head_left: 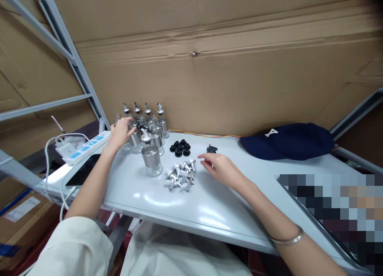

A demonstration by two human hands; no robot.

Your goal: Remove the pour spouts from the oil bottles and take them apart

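My left hand [120, 132] reaches over a group of glass bottles with steel bands [136, 139] at the back left. Its thumb and fingers are apart near a bottle neck; whether they touch it I cannot tell. Several bottles carry pour spouts; others have bare necks. In front stands a glass bottle [152, 158], upright, with a silver and black spout. My right hand [223, 169] hovers low over the table, its fingers loosely bent and holding nothing. Left of it lies a pile of silver spout parts [181, 174]. Black stoppers [180, 147] and small black pieces [212, 148] lie behind.
A navy cap [290, 142] rests at the back right of the white table [173, 210]. On the left are a power strip [89, 146], white cables and a dark phone-like device [83, 170]. A cardboard wall [209, 92] rises behind; a pixelated screen-like area covers the right.
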